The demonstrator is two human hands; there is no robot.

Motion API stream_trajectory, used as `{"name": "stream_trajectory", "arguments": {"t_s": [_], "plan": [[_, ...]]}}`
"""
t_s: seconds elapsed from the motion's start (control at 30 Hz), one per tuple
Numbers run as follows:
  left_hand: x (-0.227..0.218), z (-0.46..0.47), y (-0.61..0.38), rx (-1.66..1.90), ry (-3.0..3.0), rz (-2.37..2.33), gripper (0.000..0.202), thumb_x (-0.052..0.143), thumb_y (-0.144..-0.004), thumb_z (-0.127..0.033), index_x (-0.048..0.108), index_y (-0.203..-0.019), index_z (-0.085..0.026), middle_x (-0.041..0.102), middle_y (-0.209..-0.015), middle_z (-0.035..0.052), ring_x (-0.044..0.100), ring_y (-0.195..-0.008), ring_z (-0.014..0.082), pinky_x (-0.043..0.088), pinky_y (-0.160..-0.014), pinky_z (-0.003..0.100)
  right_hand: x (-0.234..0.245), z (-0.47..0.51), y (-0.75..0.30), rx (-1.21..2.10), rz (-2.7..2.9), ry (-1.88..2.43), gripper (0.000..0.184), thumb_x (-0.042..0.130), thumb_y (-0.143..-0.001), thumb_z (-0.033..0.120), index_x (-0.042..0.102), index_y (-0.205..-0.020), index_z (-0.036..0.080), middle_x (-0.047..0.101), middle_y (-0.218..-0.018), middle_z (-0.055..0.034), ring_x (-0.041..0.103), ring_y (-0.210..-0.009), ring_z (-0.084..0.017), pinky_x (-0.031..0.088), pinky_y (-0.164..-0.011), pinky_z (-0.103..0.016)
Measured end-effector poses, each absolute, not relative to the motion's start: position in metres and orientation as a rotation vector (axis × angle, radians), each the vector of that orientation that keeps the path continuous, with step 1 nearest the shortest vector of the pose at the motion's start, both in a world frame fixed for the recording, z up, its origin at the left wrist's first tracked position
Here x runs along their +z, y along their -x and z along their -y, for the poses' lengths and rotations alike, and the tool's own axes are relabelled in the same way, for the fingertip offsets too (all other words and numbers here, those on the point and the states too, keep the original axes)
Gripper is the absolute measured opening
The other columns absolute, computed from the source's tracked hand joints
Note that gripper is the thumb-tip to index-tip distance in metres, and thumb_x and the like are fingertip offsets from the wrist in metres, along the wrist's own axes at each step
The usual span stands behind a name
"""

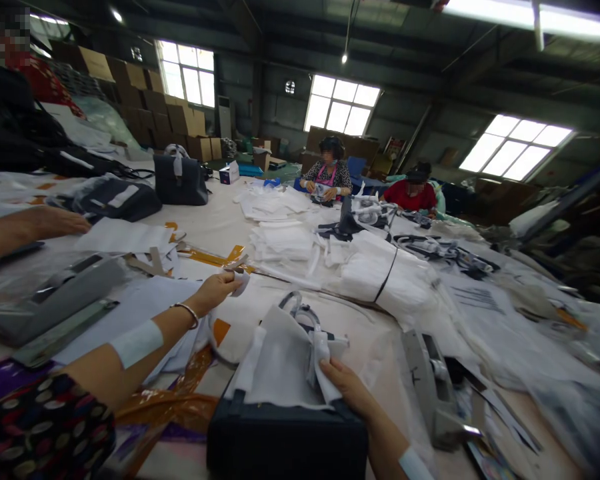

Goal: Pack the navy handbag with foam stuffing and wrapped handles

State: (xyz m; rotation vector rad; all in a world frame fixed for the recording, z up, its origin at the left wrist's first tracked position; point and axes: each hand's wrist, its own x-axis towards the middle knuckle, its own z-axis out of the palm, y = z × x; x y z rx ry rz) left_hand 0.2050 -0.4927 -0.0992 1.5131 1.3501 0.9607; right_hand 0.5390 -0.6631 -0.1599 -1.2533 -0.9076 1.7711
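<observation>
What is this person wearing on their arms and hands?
The left arm wears a dark sleeve with multicoloured oval dots, a wide pale band and a thin silver bangle. The right forearm has a similar pale band. The left hand and right hand are bare, without gloves.

There are three windows (186, 75), two seated co-workers (327, 175), three black handbags (180, 181) and two gray metal machines (429, 383).

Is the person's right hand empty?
No, the right hand is gripping white wrapping on top of a black bag.
</observation>
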Motion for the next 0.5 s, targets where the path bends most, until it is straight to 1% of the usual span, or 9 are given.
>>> {"name": "stream_trajectory", "arguments": {"t_s": [0.07,0.1,0.2,0.27,0.33,0.4,0.47,0.5], "plan": [[-0.096,0.493,-0.201,0.952,-1.512,-1.308,0.039,0.068,-0.063,-0.046,0.065,-0.082,-0.012,0.065,-0.074,0.0016,0.055,-0.068,0.0137,0.042,-0.065,0.025,-0.161,0.663,-0.539,1.779,0.894,1.259,0.040,0.069,-0.071,0.054,0.063,-0.090,0.019,0.064,-0.075,-0.0014,0.054,-0.063,-0.014,0.038,-0.060,-0.026],[-0.094,0.493,-0.200,0.936,-1.556,-1.342,0.038,0.068,-0.063,-0.046,0.065,-0.080,-0.012,0.064,-0.071,0.0006,0.053,-0.065,0.0129,0.041,-0.063,0.024,-0.160,0.663,-0.539,1.781,0.890,1.257,0.041,0.069,-0.071,0.054,0.063,-0.091,0.019,0.064,-0.075,-0.0015,0.055,-0.064,-0.014,0.039,-0.060,-0.026],[-0.092,0.492,-0.196,0.900,-1.774,-1.524,0.035,0.066,-0.067,-0.049,0.060,-0.065,-0.015,0.057,-0.058,-0.0027,0.048,-0.058,0.0106,0.035,-0.056,0.022,-0.156,0.665,-0.538,1.776,0.900,1.238,0.041,0.068,-0.072,0.054,0.064,-0.093,0.018,0.065,-0.078,-0.0019,0.057,-0.067,-0.015,0.041,-0.064,-0.027],[-0.090,0.490,-0.196,0.910,-1.850,-1.553,0.039,0.061,-0.071,-0.052,0.058,-0.061,-0.015,0.057,-0.058,-0.0022,0.049,-0.060,0.0108,0.035,-0.057,0.022,-0.153,0.665,-0.537,1.769,0.909,1.227,0.042,0.068,-0.073,0.053,0.064,-0.096,0.018,0.066,-0.080,-0.0020,0.058,-0.069,-0.015,0.042,-0.066,-0.027],[-0.088,0.489,-0.198,0.940,-1.769,-1.496,0.039,0.058,-0.073,-0.053,0.062,-0.068,-0.015,0.060,-0.064,-0.0008,0.051,-0.062,0.0116,0.037,-0.059,0.022,-0.151,0.665,-0.538,1.771,0.915,1.233,0.043,0.069,-0.072,0.053,0.064,-0.097,0.018,0.065,-0.081,-0.0022,0.058,-0.069,-0.014,0.043,-0.066,-0.026],[-0.085,0.489,-0.201,0.967,-1.556,-1.400,0.038,0.062,-0.071,-0.051,0.064,-0.080,-0.014,0.061,-0.070,0.0006,0.053,-0.062,0.0121,0.040,-0.060,0.023,-0.152,0.665,-0.539,1.790,0.923,1.239,0.043,0.069,-0.071,0.054,0.063,-0.094,0.018,0.065,-0.081,-0.0025,0.057,-0.068,-0.014,0.043,-0.065,-0.027],[-0.081,0.491,-0.204,0.951,-1.306,-1.265,0.039,0.068,-0.067,-0.045,0.062,-0.089,-0.013,0.061,-0.075,0.0015,0.054,-0.061,0.0115,0.043,-0.059,0.024,-0.154,0.663,-0.541,1.815,0.932,1.237,0.042,0.069,-0.072,0.054,0.063,-0.095,0.019,0.065,-0.081,-0.0023,0.057,-0.068,-0.014,0.043,-0.065,-0.027],[-0.079,0.494,-0.205,0.928,-1.200,-1.186,0.037,0.070,-0.067,-0.040,0.060,-0.090,-0.013,0.059,-0.075,0.0009,0.053,-0.059,0.0103,0.044,-0.057,0.024,-0.154,0.663,-0.542,1.825,0.934,1.233,0.042,0.068,-0.073,0.053,0.062,-0.097,0.020,0.065,-0.082,-0.0022,0.057,-0.068,-0.013,0.043,-0.065,-0.027]]}}
